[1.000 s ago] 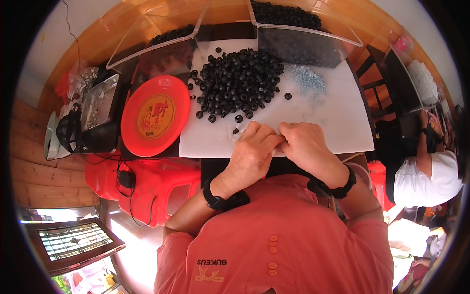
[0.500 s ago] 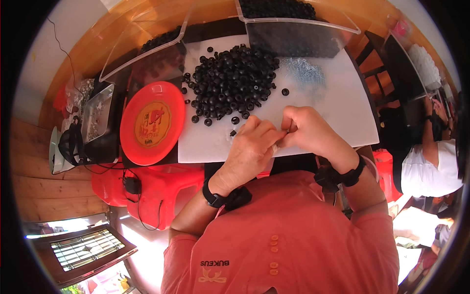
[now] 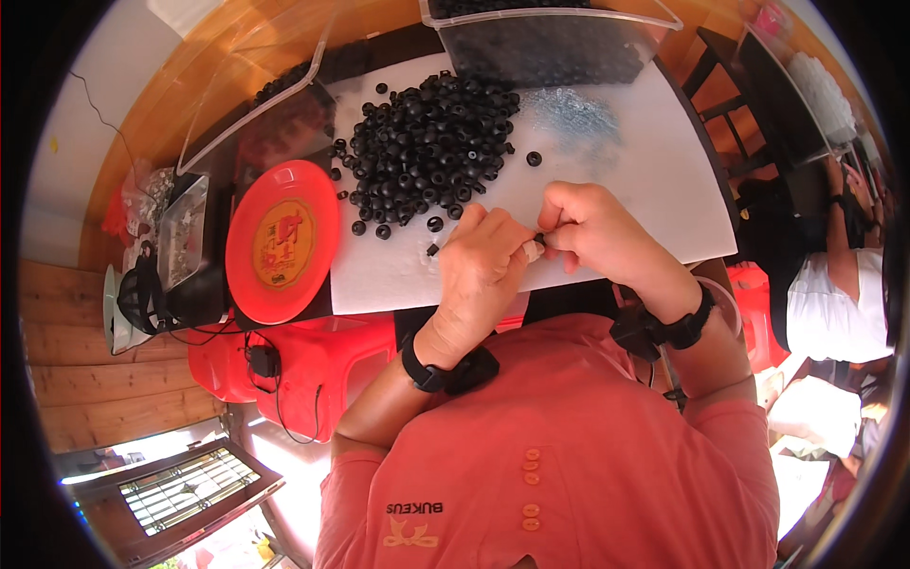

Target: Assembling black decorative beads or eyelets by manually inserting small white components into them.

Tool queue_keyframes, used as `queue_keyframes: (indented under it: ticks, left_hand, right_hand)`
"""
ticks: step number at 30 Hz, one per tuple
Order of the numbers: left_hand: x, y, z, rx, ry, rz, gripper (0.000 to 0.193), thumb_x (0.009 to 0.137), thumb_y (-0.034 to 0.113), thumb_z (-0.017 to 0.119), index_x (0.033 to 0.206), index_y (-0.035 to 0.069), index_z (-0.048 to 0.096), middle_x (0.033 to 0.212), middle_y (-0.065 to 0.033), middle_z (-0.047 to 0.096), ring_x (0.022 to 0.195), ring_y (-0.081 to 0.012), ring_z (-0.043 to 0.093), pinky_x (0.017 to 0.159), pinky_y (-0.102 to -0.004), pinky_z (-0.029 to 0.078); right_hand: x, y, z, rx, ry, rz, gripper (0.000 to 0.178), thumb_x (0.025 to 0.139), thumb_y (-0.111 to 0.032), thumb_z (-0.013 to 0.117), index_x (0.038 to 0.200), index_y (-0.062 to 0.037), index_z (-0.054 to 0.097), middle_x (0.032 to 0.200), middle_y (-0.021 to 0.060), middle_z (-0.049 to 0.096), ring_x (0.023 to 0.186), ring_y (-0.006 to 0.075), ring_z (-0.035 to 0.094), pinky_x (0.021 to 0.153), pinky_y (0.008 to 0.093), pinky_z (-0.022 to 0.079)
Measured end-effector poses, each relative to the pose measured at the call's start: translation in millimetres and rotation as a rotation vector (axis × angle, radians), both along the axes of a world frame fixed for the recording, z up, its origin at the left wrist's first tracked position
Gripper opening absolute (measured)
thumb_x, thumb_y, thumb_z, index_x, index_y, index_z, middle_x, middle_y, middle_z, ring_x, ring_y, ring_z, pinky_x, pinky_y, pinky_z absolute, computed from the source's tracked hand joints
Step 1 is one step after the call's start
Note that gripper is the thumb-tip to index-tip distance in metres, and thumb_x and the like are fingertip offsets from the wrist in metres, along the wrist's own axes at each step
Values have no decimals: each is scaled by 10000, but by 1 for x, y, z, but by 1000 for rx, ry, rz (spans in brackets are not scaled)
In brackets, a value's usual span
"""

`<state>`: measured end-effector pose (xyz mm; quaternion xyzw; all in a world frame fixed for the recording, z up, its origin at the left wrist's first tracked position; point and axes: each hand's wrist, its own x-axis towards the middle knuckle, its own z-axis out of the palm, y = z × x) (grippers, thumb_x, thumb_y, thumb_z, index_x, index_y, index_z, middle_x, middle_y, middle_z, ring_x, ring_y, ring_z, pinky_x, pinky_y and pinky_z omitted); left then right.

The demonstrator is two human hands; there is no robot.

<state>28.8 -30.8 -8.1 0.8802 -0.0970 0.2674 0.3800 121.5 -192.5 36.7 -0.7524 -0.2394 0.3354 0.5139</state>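
Note:
My left hand [image 3: 482,254] and my right hand [image 3: 595,226] meet over the near edge of a white board [image 3: 607,204]. Both are closed, thumbs and fingertips pinched round a small black piece [image 3: 539,239] that shows between them. Most of that piece is covered by the fingers, so its exact shape cannot be made out. Beyond my left hand lies a big pile of round black parts with holes [image 3: 427,142]. One small black bit [image 3: 433,250] rests on the board beside that hand. A loose round part [image 3: 535,158] lies beyond my right hand.
A heap of tiny bluish bits [image 3: 578,121] lies right of the pile. Clear bins [image 3: 550,47] of black parts stand at the back. A red plate [image 3: 245,242] sits to the left, above red stools [image 3: 303,379]. Another person [image 3: 839,303] sits at far right.
The view has shifted slightly, so the board and pile sit a little further left and up. My hands remain together, and the small black piece between the fingertips now shows more plainly.

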Motion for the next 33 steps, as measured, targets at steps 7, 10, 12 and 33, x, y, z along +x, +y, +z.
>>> queue_keyframes:
  ticks: [7,10,12,33]
  left_hand:
    - [3,1,5,74,30,-37,139,740,0,747,814,62,646,756,-41,562,727,-248,495,620,-361,444]
    - [5,2,2,63,58,-53,137,754,-13,752,836,54,665,753,-39,566,726,-241,475,635,-354,428]
    - [6,3,-1,57,70,-64,142,752,-17,751,838,54,663,753,-39,565,729,-240,479,633,-357,431]
    - [-4,-2,3,192,-159,57,139,701,5,718,820,27,647,781,-95,572,741,-295,550,632,-393,478]
  right_hand:
    - [1,-1,0,2,4,-1,45,834,63,572,835,20,558,729,107,657,549,139,580,482,277,458]
    - [5,2,2,-43,-9,41,47,818,71,554,822,24,560,714,107,645,552,142,574,477,283,458]
    - [9,4,1,-72,-15,71,55,806,77,544,814,26,561,705,107,639,553,144,572,474,287,455]
    - [-23,-10,-19,190,-161,-238,157,880,28,614,1021,20,545,750,97,674,590,111,585,506,263,467]
